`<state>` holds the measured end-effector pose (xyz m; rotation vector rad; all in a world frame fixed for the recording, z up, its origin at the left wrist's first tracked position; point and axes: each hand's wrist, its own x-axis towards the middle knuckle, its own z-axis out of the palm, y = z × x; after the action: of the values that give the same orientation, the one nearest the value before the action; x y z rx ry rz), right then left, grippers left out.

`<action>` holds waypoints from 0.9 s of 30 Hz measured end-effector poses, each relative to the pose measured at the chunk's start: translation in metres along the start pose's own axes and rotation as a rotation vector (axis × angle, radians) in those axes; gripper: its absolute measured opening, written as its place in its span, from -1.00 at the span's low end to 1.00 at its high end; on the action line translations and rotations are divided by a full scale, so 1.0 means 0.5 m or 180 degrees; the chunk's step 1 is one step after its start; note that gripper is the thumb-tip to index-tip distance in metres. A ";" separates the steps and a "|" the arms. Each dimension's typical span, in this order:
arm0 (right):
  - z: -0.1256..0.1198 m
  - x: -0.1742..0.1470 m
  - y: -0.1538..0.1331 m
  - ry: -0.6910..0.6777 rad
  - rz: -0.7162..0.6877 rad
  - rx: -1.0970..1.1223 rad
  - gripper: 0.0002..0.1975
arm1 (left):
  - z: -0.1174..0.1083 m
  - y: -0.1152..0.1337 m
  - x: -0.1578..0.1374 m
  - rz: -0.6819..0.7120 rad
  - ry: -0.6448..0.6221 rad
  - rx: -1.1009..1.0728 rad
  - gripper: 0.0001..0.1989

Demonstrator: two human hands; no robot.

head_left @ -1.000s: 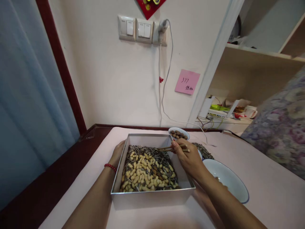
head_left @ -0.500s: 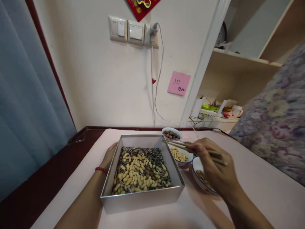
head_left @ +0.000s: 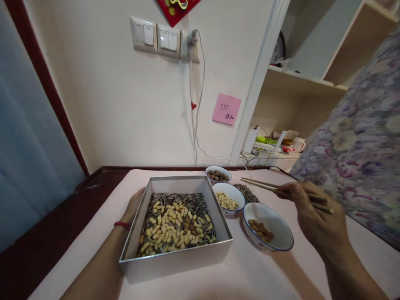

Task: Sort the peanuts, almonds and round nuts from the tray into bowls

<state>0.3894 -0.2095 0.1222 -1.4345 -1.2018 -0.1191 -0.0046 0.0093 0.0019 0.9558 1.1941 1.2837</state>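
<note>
Well apart, the two hands flank the food: the left hand (head_left: 136, 205) lies along the outer left side of a square, silver-rimmed, pale box (head_left: 178, 263), its fingers partly hidden, so I cannot tell how firmly they grip, and a red beaded bracelet (head_left: 122, 225) circles its wrist. Right of the box, the right hand (head_left: 321, 223) is closed around a pair of slim, light-brown chopsticks (head_left: 268, 187), whose tips point left near a loose heap of striped grey seeds (head_left: 247, 193); whether they pinch anything is too small to tell. Tan unshelled peanuts (head_left: 171, 233) lie over more striped seeds inside the box, with a few brown almonds among them. Beside it, on the pale pink table cover (head_left: 237, 277), stand three white, blue-rimmed bowls (head_left: 279, 225): round brown nuts in the rear one, peanuts in the middle, almonds in the nearest.
</note>
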 end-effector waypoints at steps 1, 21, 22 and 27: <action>0.008 -0.001 -0.015 0.0015 -0.0037 0.0197 -0.66 | -0.001 0.000 0.001 0.0026 0.0018 -0.0022 -0.74; 0.292 -0.021 -0.087 -0.1916 -0.0681 0.0431 -0.63 | 0.036 0.053 -0.062 0.0051 0.0195 -0.0277 -0.88; 0.294 -0.022 -0.086 -0.1916 -0.0672 0.0433 -0.62 | 0.037 0.054 -0.065 0.0046 0.0163 -0.0277 -0.86; 0.290 -0.031 -0.072 -0.1873 -0.0548 0.0472 -0.62 | 0.039 0.054 -0.074 -0.0035 0.0028 -0.0303 -0.83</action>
<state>0.2775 -0.1135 0.0936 -1.2692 -1.7732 0.2896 0.0128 -0.0229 0.0359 0.8742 1.1334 1.3254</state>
